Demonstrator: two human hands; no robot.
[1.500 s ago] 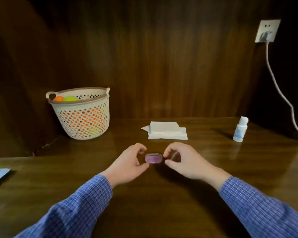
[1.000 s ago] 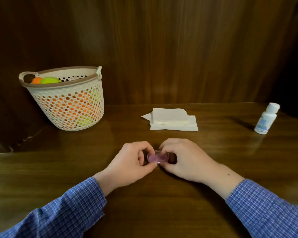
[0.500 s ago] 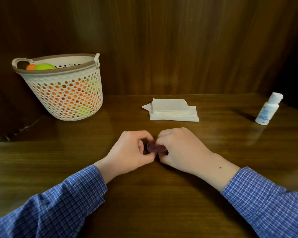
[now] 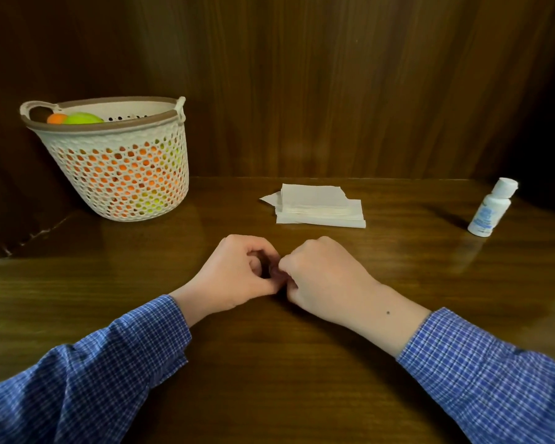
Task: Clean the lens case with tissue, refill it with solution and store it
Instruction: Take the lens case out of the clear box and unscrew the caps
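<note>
- Head view looked down on a dark wooden desk (image 4: 269,363); both hands met near its middle, knuckles up, fingers curled in toward each other.
- Left hand (image 4: 234,277) & right hand (image 4: 321,277) were together, fingertips pinching the lens case (image 4: 273,271) from either side. Only a dark purplish sliver of it showed btwn the thumbs, the rest was hidden by fingers.
- Couldn't tell whether the lid was open or closed.
- Case seemed to sit low, at or just above the desk surface, approx. centre, nearer the front edge than the tissues were.
- Handling, my guess: small, light, rigid plastic, smooth and prob. slippery, esp. once wet. Best held by its short ends or side walls with one hand while the other works the lid; too hard a squeeze could pop it out of the fingers.
- Wrists were low, forearms angled in from the front corners in blue checked sleeves, left sleeve (image 4: 87,373) and right sleeve (image 4: 481,370).
- Tissue stack (image 4: 318,205) lay toward the back edge, just behind the hands, untouched.
- Solution bottle (image 4: 491,208) stood upright, cap on, toward the back right corner, well apart from the hands.
- Perforated basket (image 4: 119,168) sat at the back left, orange & green balls inside.
- Looked like the opening step, cleaning not yet begun.
</note>
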